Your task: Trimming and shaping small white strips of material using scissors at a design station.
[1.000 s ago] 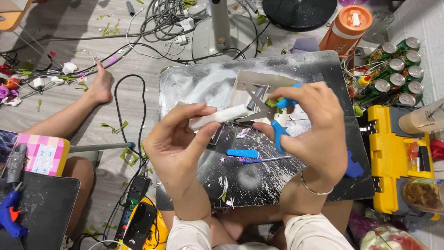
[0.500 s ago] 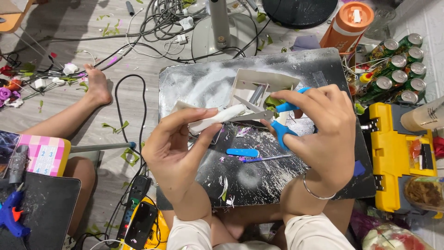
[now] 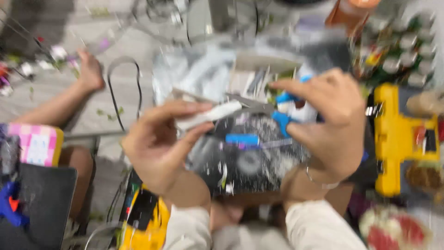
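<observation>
Over the metal tray's (image 3: 185, 69) middle, her left hand (image 3: 157, 143) pinches a blurred white strip (image 3: 210, 115); the right hand (image 3: 330, 125) grips blue-handled scissors (image 3: 270, 109), blades at the strip's end.

One head-worn view, we look steeply down from above our own lap, close over our hands, facing forward across the floor (image 3: 115, 55), frame blurred

scissors (image 3: 270, 111) right of white strip (image 3: 210, 115)
</observation>
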